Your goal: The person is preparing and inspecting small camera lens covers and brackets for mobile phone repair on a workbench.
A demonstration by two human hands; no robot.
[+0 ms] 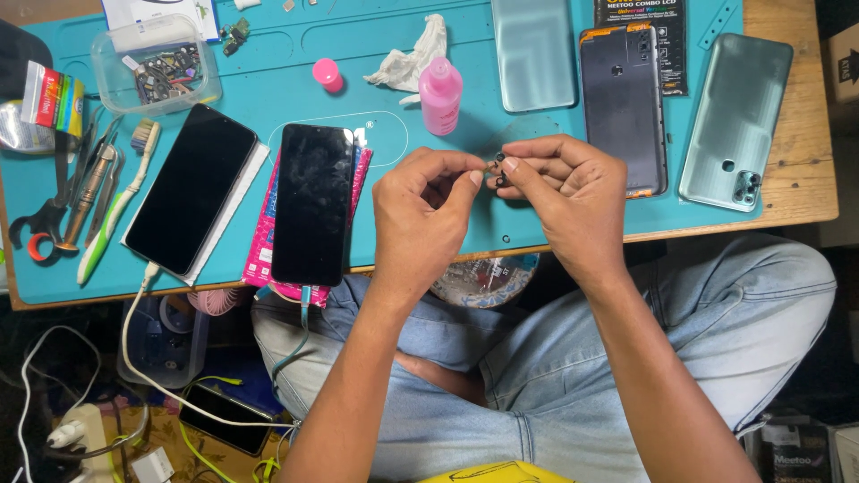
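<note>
Left hand (420,210), right hand (564,192) pinch small part (495,170) between them.

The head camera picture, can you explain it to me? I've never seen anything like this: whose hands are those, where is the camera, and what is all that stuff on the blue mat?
There is no machine here. A camera worn on a person's head looks down at their own two bare hands and their lap in jeans. The left hand and right hand pinch a tiny dark part between the fingertips; it is too small to identify. Below lies a teal work mat on a wooden table. On it are two phones with dark screens, both with cables plugged in, a pink bottle, its pink cap, a crumpled cloth, phone back covers, a toothbrush, hand tools and a clear box of small parts.
</note>
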